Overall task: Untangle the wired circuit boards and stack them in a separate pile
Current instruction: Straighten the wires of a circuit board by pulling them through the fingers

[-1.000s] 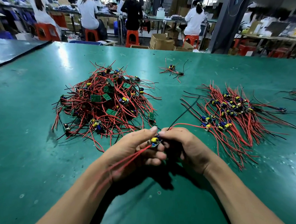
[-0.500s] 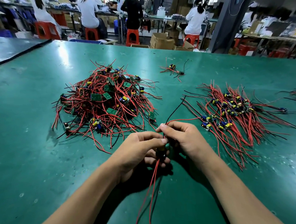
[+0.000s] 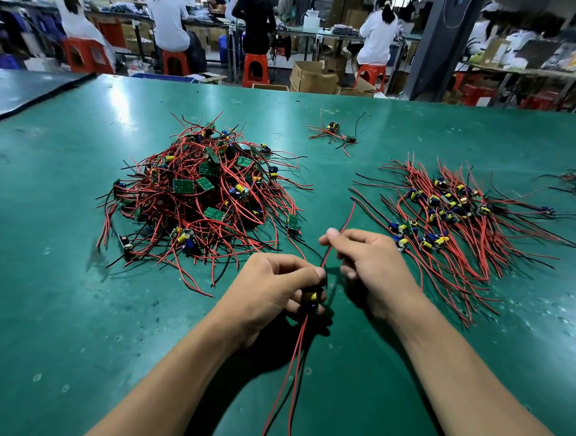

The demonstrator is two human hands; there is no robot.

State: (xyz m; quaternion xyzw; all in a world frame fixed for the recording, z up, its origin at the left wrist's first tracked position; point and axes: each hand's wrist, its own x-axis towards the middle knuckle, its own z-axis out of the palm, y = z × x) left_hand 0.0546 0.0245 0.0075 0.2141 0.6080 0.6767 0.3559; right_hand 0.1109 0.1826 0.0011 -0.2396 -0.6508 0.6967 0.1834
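The left hand [image 3: 276, 281] curls around one wired circuit board [image 3: 309, 296], its yellow capacitor showing between thumb and fingers. Two red tails [image 3: 296, 370] trail from it toward the person. The right hand [image 3: 368, 259] pinches the board's red lead [image 3: 341, 228], which rises between the piles. The tangled heap [image 3: 203, 196] lies to the left and the sorted pile [image 3: 455, 221] to the right, both just beyond the hands. Any print on the boards is too small to read. Bare green table [image 3: 55, 304] spreads along the near edge and far left.
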